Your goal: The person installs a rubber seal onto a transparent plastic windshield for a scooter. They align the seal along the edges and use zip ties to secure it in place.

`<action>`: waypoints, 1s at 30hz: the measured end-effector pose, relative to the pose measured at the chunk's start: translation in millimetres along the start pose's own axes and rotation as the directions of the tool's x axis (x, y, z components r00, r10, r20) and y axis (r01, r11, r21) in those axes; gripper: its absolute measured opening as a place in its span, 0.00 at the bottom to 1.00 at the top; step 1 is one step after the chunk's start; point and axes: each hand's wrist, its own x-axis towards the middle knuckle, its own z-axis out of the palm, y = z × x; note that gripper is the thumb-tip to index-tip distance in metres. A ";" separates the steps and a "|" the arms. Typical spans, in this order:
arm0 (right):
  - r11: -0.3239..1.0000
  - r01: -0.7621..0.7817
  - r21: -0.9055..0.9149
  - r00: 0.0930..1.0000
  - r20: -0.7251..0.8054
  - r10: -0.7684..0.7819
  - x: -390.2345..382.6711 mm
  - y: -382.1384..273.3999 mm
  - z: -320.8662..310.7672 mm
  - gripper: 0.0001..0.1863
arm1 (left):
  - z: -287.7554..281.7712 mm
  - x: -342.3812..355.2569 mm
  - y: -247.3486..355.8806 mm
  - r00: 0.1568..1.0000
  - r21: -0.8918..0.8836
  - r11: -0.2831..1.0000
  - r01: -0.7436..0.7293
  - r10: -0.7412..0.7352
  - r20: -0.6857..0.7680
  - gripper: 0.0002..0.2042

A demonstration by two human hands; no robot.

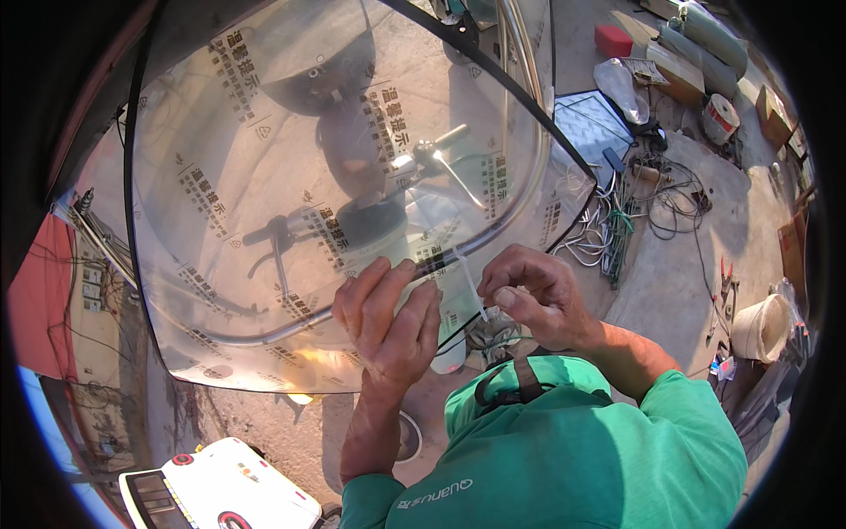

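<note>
A large clear windshield sheet (pixel 176 264) with black edging and dark printed film spreads before me. A bent metal tube (pixel 291 331) runs along it. Around the tube, near a dark section, loops a white cable tie (pixel 467 280) whose tail hangs down. My left hand (pixel 388 322) is beside the tube at the tie's left, its fingers bent but apart; nothing shows in them. My right hand (pixel 538 295) is at the tie's right, thumb and fingertips pinched together close to the tail. Whether they grip anything is hidden.
Handlebars (pixel 436 154) and a dark seat show through the sheet. At right lie tangled cables (pixel 674 198), metal rods, pliers (pixel 724 278), a whitish bucket (pixel 760 328), boxes and rolls. A white scale-like machine (pixel 220 485) stands lower left. A green cap (pixel 529 383) shows below my hands.
</note>
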 end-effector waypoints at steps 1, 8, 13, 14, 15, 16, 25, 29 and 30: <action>0.999 0.010 -0.046 1.000 0.019 -0.010 2.8 -2.2 -0.8 0.12 | 0.0 -1.1 -0.9 1.000 -0.002 1.000 -0.003 0.003 -0.005 0.10; 0.953 -0.117 -0.280 0.969 0.178 0.171 4.3 -21.6 3.8 0.11 | -4.3 -1.6 -3.1 0.999 -0.068 0.998 -0.011 0.008 -0.032 0.10; 0.922 -0.195 -0.336 0.921 0.261 0.290 -21.0 3.9 1.3 0.12 | -7.7 -6.1 -3.4 1.000 -0.154 0.988 0.008 -0.012 -0.024 0.10; 0.918 -0.224 -0.328 0.913 0.259 0.315 -28.1 10.4 0.3 0.13 | -7.9 -9.4 -2.8 1.000 -0.165 0.986 0.014 -0.018 -0.022 0.10; 0.914 -0.253 -0.319 0.903 0.262 0.341 -34.8 16.8 -1.2 0.13 | -9.2 -11.9 -1.2 0.999 -0.171 0.985 0.022 -0.026 -0.019 0.10; 0.908 -0.282 -0.309 0.892 0.265 0.367 -41.3 24.4 -4.2 0.13 | -9.0 -13.9 0.3 0.999 -0.178 0.984 0.031 -0.034 -0.016 0.11; 0.889 -0.350 -0.295 0.852 0.294 0.433 -78.5 53.6 -55.5 0.17 | 5.8 -24.3 40.5 0.975 -0.242 0.949 0.201 -0.218 -0.047 0.10; 0.831 -0.481 -0.280 0.783 0.289 0.551 -99.0 68.3 -101.9 0.18 | 35.5 17.4 111.3 0.969 -0.617 0.775 0.137 -0.234 -0.079 0.12; 0.815 -0.509 -0.276 0.773 0.270 0.574 -104.8 70.9 -114.0 0.17 | 50.8 37.9 129.5 0.966 -0.717 0.690 0.102 -0.242 -0.096 0.10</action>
